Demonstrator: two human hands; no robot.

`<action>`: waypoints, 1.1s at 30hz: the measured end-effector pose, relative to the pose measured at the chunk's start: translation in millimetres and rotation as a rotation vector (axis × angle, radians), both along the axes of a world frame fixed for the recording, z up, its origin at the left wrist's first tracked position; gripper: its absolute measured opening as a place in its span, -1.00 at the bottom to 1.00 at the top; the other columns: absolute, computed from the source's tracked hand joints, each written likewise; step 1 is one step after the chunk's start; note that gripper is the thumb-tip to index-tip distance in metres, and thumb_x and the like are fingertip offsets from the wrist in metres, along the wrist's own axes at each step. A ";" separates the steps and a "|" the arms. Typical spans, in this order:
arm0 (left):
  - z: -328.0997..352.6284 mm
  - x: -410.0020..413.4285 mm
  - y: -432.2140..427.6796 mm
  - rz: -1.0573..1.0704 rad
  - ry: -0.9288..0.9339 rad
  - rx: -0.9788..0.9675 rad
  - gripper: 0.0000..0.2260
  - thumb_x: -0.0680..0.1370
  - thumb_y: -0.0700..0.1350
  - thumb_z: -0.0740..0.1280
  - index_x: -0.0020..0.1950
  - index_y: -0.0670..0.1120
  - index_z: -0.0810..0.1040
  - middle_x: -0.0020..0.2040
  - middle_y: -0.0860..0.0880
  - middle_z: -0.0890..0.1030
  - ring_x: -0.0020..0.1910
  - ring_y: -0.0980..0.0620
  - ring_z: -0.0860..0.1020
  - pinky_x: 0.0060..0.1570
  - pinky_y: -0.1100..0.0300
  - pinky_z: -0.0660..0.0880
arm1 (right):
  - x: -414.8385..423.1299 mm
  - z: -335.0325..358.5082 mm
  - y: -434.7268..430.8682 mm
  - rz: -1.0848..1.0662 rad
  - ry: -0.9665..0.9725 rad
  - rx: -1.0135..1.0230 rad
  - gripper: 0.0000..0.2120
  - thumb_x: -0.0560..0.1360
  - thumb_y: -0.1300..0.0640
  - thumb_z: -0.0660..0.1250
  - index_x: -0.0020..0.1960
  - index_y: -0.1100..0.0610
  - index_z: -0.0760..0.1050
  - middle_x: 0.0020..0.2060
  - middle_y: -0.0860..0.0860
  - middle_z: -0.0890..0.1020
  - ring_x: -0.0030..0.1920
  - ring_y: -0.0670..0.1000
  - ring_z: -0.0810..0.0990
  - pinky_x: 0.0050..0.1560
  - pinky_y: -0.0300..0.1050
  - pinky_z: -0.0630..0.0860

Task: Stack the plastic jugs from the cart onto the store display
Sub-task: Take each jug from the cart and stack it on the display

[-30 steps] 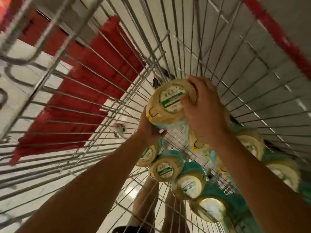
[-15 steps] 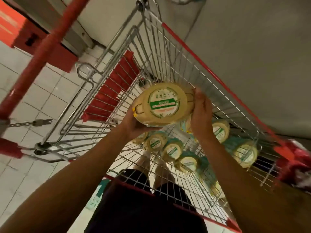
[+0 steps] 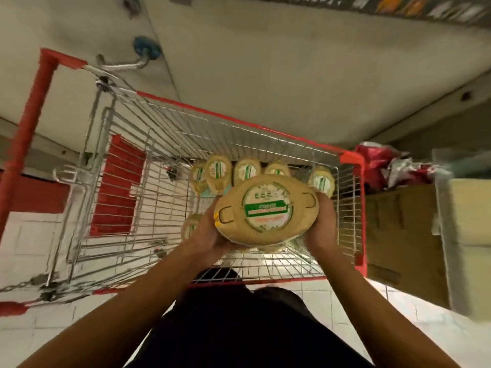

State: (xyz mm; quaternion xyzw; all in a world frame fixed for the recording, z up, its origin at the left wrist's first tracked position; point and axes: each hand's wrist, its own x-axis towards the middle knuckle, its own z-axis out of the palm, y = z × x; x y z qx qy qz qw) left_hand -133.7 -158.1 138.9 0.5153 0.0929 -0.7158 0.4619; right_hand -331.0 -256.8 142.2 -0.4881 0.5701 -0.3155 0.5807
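Lifted since a second ago, the jug [image 3: 265,211] now rides above the cart [image 3: 172,134], labelled end toward us. We see the left hand [image 3: 210,235] curled under it at 8 o'clock, the right hand [image 3: 322,223] gripping at 3 o'clock. More jugs [image 3: 245,170] wait in the cart at 12 o'clock; the carry to the display, we judge, comes next.
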 end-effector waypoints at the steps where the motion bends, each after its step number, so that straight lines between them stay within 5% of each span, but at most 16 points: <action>1: 7.3 -15.0 -1.3 -0.034 0.028 -0.011 -0.55 0.57 0.20 0.23 0.22 -0.04 0.71 0.24 -0.17 0.69 0.21 -0.28 0.65 0.14 -0.35 0.57 | -19.1 2.6 9.1 -0.031 0.049 -0.048 -0.75 0.49 -0.11 0.19 -0.29 -0.18 0.57 -0.39 -0.19 0.53 -0.31 -0.07 0.43 -0.24 -0.02 0.42; 4: 25.5 -63.0 -3.0 -0.125 0.080 -0.004 -0.52 0.42 0.23 0.27 0.07 -0.04 0.77 0.14 -0.16 0.73 0.10 -0.25 0.68 0.04 -0.24 0.57 | -74.1 9.8 35.7 -0.138 -0.003 -0.139 -0.69 0.55 -0.05 0.17 -0.31 -0.09 0.56 -0.39 -0.11 0.52 -0.27 0.01 0.42 -0.31 0.11 0.38; 6: 31.7 -100.5 -0.2 -0.173 0.062 0.016 -0.50 0.46 0.23 0.27 0.17 -0.08 0.73 0.18 -0.18 0.71 0.18 -0.27 0.63 0.09 -0.25 0.53 | -113.5 17.7 54.4 -0.231 -0.043 -0.135 -0.68 0.53 -0.04 0.19 -0.32 -0.05 0.59 -0.39 -0.03 0.53 -0.25 0.09 0.43 -0.29 0.16 0.42; 9: 38.1 -163.5 11.0 -0.295 0.045 0.036 -0.44 0.55 0.24 0.23 0.38 -0.11 0.59 0.30 -0.22 0.64 0.33 -0.32 0.54 0.28 -0.36 0.45 | -177.8 25.5 89.3 -0.426 -0.016 -0.037 -0.80 0.45 0.00 0.30 -0.32 -0.13 0.60 -0.44 -0.17 0.56 -0.28 0.07 0.49 -0.24 -0.06 0.44; 12: 41.3 -227.9 25.3 -0.416 0.034 0.024 -0.43 0.61 0.27 0.15 0.46 -0.06 0.53 0.38 -0.22 0.59 0.37 -0.37 0.50 0.30 -0.45 0.40 | -248.1 23.5 127.7 -0.615 -0.045 0.048 -0.66 0.67 0.30 0.24 -0.07 -0.13 0.54 -0.32 -0.33 0.67 -0.28 -0.25 0.66 -0.22 -0.23 0.59; 16: 48.0 -308.2 41.5 -0.534 0.041 -0.018 -0.49 0.62 0.28 0.18 0.37 -0.01 0.59 0.35 -0.18 0.62 0.34 -0.36 0.52 0.19 -0.47 0.46 | -325.2 41.0 166.3 -0.685 -0.006 -0.072 -0.78 0.46 -0.07 0.25 -0.31 -0.06 0.56 -0.36 -0.02 0.59 -0.23 0.10 0.53 -0.15 0.03 0.44; 21: 54.7 -395.9 44.2 -0.703 0.053 -0.089 -0.51 0.56 0.30 0.22 0.31 0.04 0.65 0.30 -0.14 0.66 0.32 -0.32 0.55 0.18 -0.47 0.50 | -405.0 55.9 197.3 -0.851 0.000 -0.089 -0.72 0.39 -0.13 0.18 -0.42 -0.17 0.56 -0.45 -0.21 0.55 -0.36 -0.15 0.47 -0.25 -0.13 0.43; 25: 52.8 -451.3 34.8 -0.787 0.056 -0.097 -0.51 0.63 0.28 0.15 0.35 0.02 0.62 0.33 -0.18 0.64 0.32 -0.34 0.54 0.19 -0.47 0.49 | -457.3 57.1 206.1 -0.888 0.075 -0.155 -0.63 0.53 0.03 0.15 -0.39 -0.15 0.56 -0.45 -0.20 0.57 -0.41 -0.22 0.49 -0.36 -0.37 0.42; 33: 46.6 -543.6 -14.0 -0.812 0.014 -0.103 -0.49 0.53 0.30 0.25 0.31 0.03 0.67 0.32 -0.22 0.63 0.31 -0.38 0.54 0.07 -0.44 0.56 | -541.8 52.9 164.2 -0.919 0.082 -0.149 -0.71 0.36 -0.21 0.11 -0.40 -0.24 0.55 -0.47 -0.30 0.54 -0.41 -0.26 0.48 -0.34 -0.38 0.41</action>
